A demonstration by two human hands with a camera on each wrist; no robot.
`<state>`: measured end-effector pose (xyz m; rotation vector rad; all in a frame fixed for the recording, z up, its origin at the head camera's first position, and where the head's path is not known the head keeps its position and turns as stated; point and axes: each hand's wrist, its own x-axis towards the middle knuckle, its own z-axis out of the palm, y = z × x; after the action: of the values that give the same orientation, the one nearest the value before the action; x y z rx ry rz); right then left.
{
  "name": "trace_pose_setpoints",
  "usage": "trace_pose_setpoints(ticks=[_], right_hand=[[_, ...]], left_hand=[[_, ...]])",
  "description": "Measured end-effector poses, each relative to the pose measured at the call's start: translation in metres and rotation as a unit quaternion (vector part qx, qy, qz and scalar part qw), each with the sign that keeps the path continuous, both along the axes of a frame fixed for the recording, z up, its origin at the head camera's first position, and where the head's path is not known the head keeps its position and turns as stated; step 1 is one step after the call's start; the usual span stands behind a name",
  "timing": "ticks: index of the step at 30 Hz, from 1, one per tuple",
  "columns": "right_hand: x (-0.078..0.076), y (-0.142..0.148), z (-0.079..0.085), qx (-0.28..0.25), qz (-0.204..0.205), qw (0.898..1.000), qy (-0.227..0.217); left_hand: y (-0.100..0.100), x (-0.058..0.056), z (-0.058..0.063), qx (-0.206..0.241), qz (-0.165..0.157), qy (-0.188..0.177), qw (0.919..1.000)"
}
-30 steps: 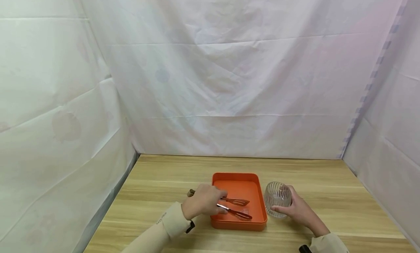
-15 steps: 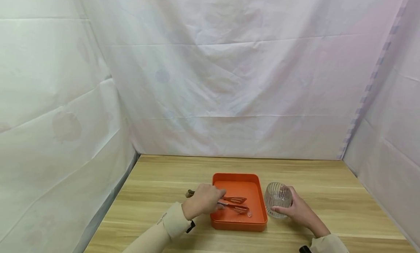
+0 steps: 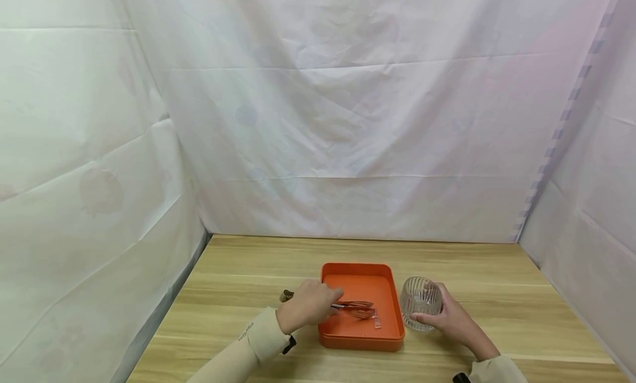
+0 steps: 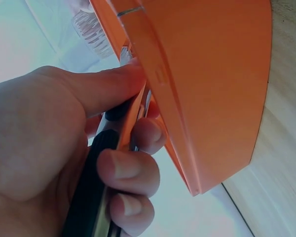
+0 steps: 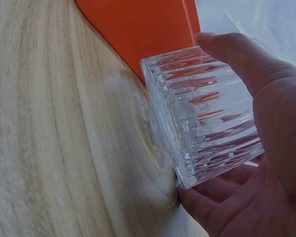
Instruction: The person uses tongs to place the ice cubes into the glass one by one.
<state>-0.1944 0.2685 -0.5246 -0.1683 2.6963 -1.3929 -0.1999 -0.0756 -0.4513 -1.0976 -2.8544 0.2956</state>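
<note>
My left hand (image 3: 309, 304) grips a pair of tongs (image 3: 361, 314) over the left wall of the orange tray (image 3: 360, 343). Dark grips (image 4: 91, 182) run along the tongs' arms, and their slotted heads lie close together low in the tray. Beside the tips are small clear pieces (image 3: 377, 321), too small to make out well. To the right of the tray, my right hand (image 3: 449, 317) holds a clear ribbed glass (image 3: 421, 304) around its side, thumb in front. In the right wrist view the glass's base is close to the tabletop.
All this is on a wood-grain table (image 3: 248, 272). White cloth (image 3: 338, 123) hangs behind the table and along both sides. The glass stands close to the tray's right wall.
The tongs' heads have drawn together, from spread apart to nearly meeting, beside the clear pieces. My left hand has barely shifted. My right hand and the glass stay where they were.
</note>
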Motion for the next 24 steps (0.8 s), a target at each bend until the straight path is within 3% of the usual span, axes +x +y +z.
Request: trace_pose_setpoints(ticks=[15,24], right_hand=[[0.0,0.001,0.0,-0.014,0.003,1.0,-0.005],[-0.002,0.001,-0.002,0.002,0.0,1.0,0.0]], left_hand=[[-0.005,-0.005,-0.007,0.055,0.013,-0.011,0.9983],[-0.009,-0.009,-0.011,0.071,0.009,0.007,0.9974]])
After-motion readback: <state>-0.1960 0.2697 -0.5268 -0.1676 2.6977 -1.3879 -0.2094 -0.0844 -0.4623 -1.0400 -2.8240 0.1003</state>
